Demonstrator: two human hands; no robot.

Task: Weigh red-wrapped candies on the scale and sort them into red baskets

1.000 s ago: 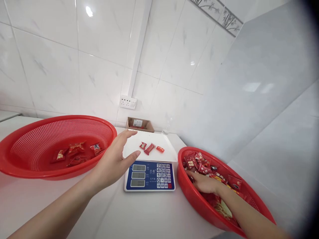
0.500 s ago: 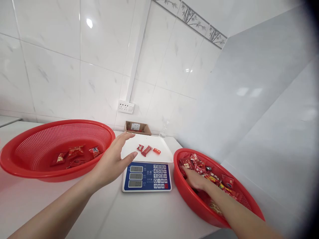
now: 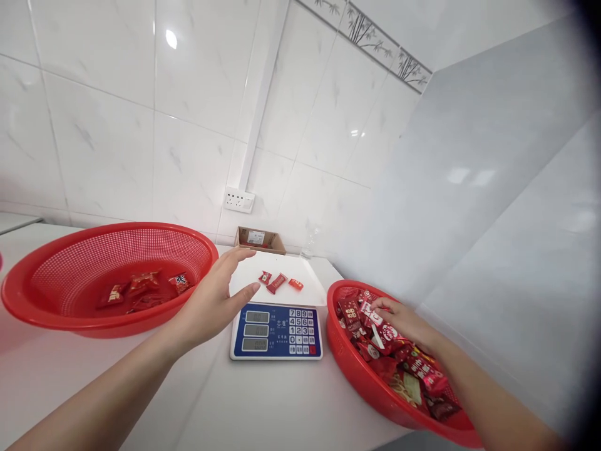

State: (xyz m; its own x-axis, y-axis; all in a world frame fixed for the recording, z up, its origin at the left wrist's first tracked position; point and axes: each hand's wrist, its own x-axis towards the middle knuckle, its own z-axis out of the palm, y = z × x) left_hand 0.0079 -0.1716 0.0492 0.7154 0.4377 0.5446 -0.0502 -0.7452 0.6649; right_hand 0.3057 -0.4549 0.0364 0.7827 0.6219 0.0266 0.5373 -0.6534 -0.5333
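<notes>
My left hand (image 3: pixel 216 302) hovers empty, fingers spread and thumb apart, between the left red basket (image 3: pixel 61 322) and the digital scale (image 3: pixel 277 332). Three small red wrapped candies, a twist-wrapped one (image 3: pixel 265 277), a long one (image 3: pixel 277 283) and an orange-red one (image 3: pixel 295 284), lie on the scale's white pan (image 3: pixel 307 297). Over the right red basket (image 3: pixel 350 369) my right hand (image 3: pixel 404 322) is closed, its curled fingertips on a red-and-white candy packet (image 3: pixel 369 313). Around it lie several red packets, among them a dark red one (image 3: pixel 350 311) and a pale yellow one (image 3: pixel 412 387).
A few red packets (image 3: pixel 145 282) lie inside the left basket. Behind the scale stand an open cardboard box (image 3: pixel 263 239) and a clear plastic object (image 3: pixel 308 241). A wall socket (image 3: pixel 238 200) sits on the tiled wall, and a grey panel (image 3: pixel 469 163) rises on the right.
My right hand has come up from among the packets and shifted right, uncovering more of them, and its fingers now show at a red-and-white packet. My left hand has hardly moved.
</notes>
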